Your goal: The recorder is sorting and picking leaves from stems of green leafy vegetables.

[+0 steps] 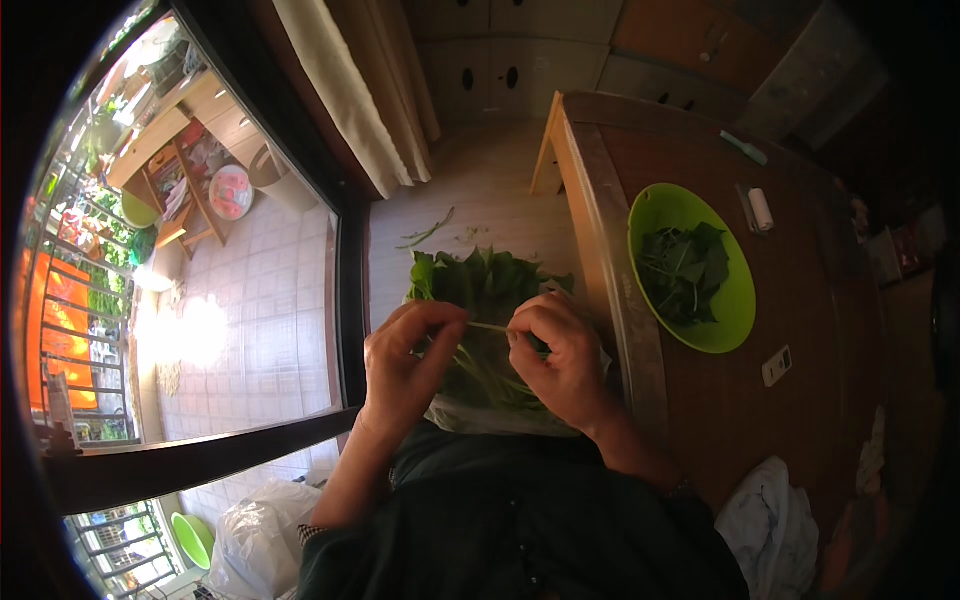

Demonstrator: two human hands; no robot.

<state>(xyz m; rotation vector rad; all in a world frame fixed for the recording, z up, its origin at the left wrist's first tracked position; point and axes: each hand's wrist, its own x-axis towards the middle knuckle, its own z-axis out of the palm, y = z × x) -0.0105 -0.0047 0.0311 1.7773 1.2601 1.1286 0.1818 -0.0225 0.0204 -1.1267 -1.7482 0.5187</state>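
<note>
A thin pale green stem runs straight between my two hands. My left hand pinches one end between thumb and forefinger, and my right hand pinches the other. Just below and beyond them, a heap of leafy greens with long stalks lies in a clear plastic bag in front of my lap. On the table to the right, a lime-green plastic basin holds several picked leaves.
The brown wooden table has its edge close by my right arm. On it are a white remote control, a white roll, a pale green handled item and a white cloth. Loose stems lie on the floor beside a dark-framed glass door.
</note>
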